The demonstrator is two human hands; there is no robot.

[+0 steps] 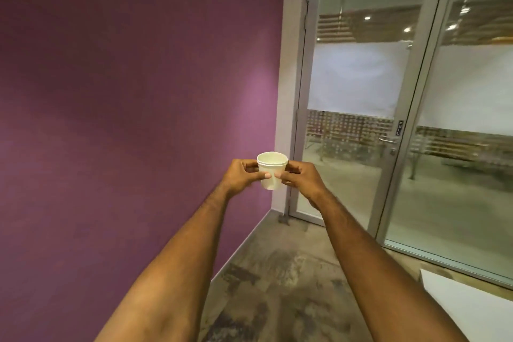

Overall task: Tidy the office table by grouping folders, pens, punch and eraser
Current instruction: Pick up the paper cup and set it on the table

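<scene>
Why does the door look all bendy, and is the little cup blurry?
In the head view, the wide lens bows the glass door frame near the edges; the paper cup, pinched by the left hand and right hand, is fairly sharp; ceiling lights glint through the glass; a soft bright patch lies on the purple wall.

This looks like a small office or meeting room in a commercial building. A plain purple wall (125, 91) meets a grey-framed glass door (358, 91) with a lever handle (388, 139) and a frosted privacy band (358, 78) across the panes. Through the glass shows a large hall with recessed ceiling lights. The floor (277, 286) is bare mottled concrete, and the corner of a white table (472, 305) shows at lower right.
</scene>
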